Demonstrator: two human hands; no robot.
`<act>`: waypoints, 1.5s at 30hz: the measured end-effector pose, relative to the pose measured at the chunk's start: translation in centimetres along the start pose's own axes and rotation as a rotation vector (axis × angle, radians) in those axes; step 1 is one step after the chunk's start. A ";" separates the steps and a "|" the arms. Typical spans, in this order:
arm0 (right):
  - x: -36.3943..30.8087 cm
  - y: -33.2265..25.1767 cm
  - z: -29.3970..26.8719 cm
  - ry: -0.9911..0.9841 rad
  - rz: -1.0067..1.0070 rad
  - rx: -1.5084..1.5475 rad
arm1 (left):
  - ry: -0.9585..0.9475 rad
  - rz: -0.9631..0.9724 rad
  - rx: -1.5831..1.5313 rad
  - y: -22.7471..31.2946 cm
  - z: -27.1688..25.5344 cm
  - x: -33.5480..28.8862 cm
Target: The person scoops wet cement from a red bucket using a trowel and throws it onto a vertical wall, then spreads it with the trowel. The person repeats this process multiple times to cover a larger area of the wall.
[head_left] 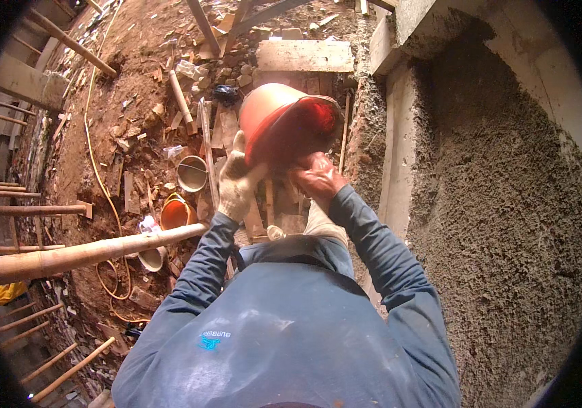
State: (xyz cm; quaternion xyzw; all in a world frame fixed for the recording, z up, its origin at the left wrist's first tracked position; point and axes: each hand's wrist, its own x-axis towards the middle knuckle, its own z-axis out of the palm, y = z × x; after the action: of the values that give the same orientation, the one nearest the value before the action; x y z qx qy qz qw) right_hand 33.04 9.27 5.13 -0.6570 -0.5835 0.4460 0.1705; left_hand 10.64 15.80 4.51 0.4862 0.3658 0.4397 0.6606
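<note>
A red-orange bucket (270, 112) is held up in front of me, tipped on its side with its mouth facing right and toward me. My left hand (238, 185), in a pale dusty glove, grips its left side, thumb up along the wall and the other fingers partly hidden. At the near lower rim, my bare right hand (319, 176) is closed on the bucket, its fingertips in shadow. The inside is red and dark; I cannot make out any contents.
A thick bamboo pole (87, 256) juts in from the left. On the rubble-strewn ground are a grey bucket (192, 174), an orange bucket (177, 213), a yellow hose (92, 149) and a plank (304, 56). To the right rises a wall with rough grey mortar (502, 224).
</note>
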 end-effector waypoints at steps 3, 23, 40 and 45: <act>0.8 1.3 0.2 0.099 0.022 0.185 | 0.046 -0.025 0.029 -2.6 -0.2 -0.5; -9.6 5.4 -31.7 0.307 -0.179 0.499 | 1.154 -1.027 0.421 -24.9 -21.7 -12.5; -15.5 29.1 -5.4 0.540 0.279 0.441 | 1.205 -0.583 -0.216 -24.5 -25.0 -6.2; -14.5 28.8 6.5 0.261 0.667 0.608 | 0.996 -0.146 -0.859 -12.7 -27.6 8.9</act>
State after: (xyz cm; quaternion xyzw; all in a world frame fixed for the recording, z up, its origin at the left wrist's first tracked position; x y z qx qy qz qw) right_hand 46.77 -13.49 -14.31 -0.7796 -0.1570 0.5407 0.2744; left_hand -8.53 31.24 -15.42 -0.1080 0.4515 0.6730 0.5758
